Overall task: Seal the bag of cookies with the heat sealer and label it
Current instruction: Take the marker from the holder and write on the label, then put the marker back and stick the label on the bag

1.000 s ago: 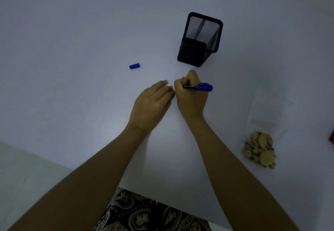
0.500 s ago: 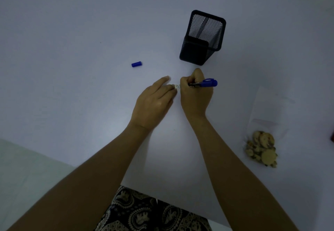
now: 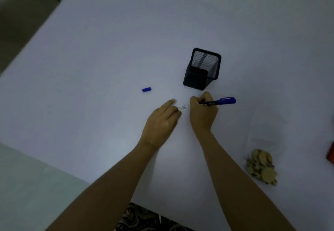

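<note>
Gripping a blue marker [image 3: 219, 102], right hand [image 3: 203, 115] closed just right of the small label [image 3: 182, 107], left hand [image 3: 162, 120] fingers flat pinning the label's left end on the desk [image 3: 108, 49], bag of cookies [image 3: 262, 165] well right and nearer, cap [image 3: 146, 89] left, mesh pen holder [image 3: 202, 69] just beyond.

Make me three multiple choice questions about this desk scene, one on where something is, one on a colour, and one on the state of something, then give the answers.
1. Where does the bag of cookies lie?
A. right of the right hand
B. inside the pen holder
C. under the left hand

2. What colour is the loose pen cap?
A. red
B. blue
C. green

3. What state is the pen in?
A. capped in the holder
B. lying loose
C. uncapped, held in the right hand

Answers: A, it rests at the table's right side; B, the cap is blue; C, the cap lies apart while the hand grips the pen.
</note>
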`<action>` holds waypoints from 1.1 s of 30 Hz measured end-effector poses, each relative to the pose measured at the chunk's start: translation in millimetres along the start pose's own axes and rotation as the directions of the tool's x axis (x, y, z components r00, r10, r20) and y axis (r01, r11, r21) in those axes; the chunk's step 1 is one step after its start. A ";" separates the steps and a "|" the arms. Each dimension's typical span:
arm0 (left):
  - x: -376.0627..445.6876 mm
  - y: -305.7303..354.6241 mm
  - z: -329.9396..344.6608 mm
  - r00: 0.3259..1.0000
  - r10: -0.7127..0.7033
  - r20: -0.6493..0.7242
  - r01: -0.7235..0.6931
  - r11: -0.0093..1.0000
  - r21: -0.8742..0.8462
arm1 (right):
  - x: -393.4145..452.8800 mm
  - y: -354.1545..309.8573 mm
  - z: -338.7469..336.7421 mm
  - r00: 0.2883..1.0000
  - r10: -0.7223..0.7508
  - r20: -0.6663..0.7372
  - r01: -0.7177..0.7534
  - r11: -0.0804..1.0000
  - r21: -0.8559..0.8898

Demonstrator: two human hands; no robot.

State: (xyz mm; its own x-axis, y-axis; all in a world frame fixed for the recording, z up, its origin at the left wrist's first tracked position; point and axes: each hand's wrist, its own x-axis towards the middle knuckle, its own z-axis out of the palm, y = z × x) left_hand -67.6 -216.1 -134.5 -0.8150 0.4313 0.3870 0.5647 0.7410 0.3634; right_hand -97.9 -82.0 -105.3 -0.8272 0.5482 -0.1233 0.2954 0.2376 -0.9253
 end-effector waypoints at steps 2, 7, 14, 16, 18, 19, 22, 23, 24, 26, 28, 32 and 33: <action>0.1 1.2 -2.5 1.000 -0.009 0.004 0.009 1.000 -0.018 | 1.2 -3.8 -2.0 0.999 0.040 0.019 -0.040 0.999 -0.011; 4.9 6.1 -12.3 1.000 -0.013 -0.002 0.013 0.999 -0.050 | 4.2 -15.0 -8.4 0.992 0.119 0.044 -0.117 0.992 -0.047; 29.1 -22.6 -47.1 0.902 -0.414 -0.126 0.410 0.910 -0.059 | -13.6 -27.0 9.3 0.966 -0.072 0.250 0.087 0.995 -0.047; 36.4 -36.2 -58.6 0.827 -0.554 -0.094 0.551 0.833 -0.058 | -17.1 -36.8 19.0 0.954 -0.087 0.288 0.100 0.995 -0.030; 39.7 -46.0 -64.2 0.792 -0.610 -0.011 0.610 0.792 -0.026 | -18.7 -43.5 27.5 0.940 -0.081 0.332 0.090 0.996 -0.011; 39.9 -49.7 -65.2 0.784 -0.620 0.030 0.621 0.784 -0.014 | -18.5 -46.3 31.0 0.931 -0.061 0.361 0.070 0.997 -0.014; 39.1 -59.5 -64.1 0.788 -0.608 0.096 0.612 0.790 -0.021 | -13.6 -53.5 37.1 0.898 0.057 0.436 -0.064 0.998 0.000; 38.5 -62.0 -62.4 0.796 -0.594 0.114 0.600 0.800 -0.014 | -11.7 -56.8 37.2 0.885 0.090 0.456 -0.116 0.993 0.031; 38.0 -63.7 -61.2 0.805 -0.580 0.124 0.585 0.811 -0.005 | -9.5 -60.3 36.7 0.874 0.112 0.472 -0.159 0.985 0.061; 37.7 -65.1 -59.3 0.806 -0.579 0.124 0.585 0.810 -0.020 | -4.0 -65.4 35.0 0.858 0.156 0.490 -0.229 0.969 0.093; 37.9 -62.7 -59.6 0.789 -0.601 0.125 0.612 0.787 -0.082 | 1.2 -66.1 33.6 0.841 0.197 0.504 -0.289 0.951 0.111; 35.3 -53.1 -68.0 0.751 -0.636 0.181 0.661 0.719 -0.214 | -2.2 -62.7 29.9 0.790 0.251 0.559 -0.338 0.939 0.055; 33.5 -51.6 -69.6 0.751 -0.633 0.190 0.661 0.716 -0.227 | -4.5 -61.3 28.5 0.777 0.272 0.568 -0.336 0.942 0.008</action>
State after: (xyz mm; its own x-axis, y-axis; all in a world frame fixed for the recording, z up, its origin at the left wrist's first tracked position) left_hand -115.0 -275.8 -81.2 -0.9938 -0.0474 -0.1005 -0.1049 0.6985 0.7079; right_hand -125.8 -121.9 -58.2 -0.8335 0.0353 -0.5515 0.5525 0.0335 -0.8329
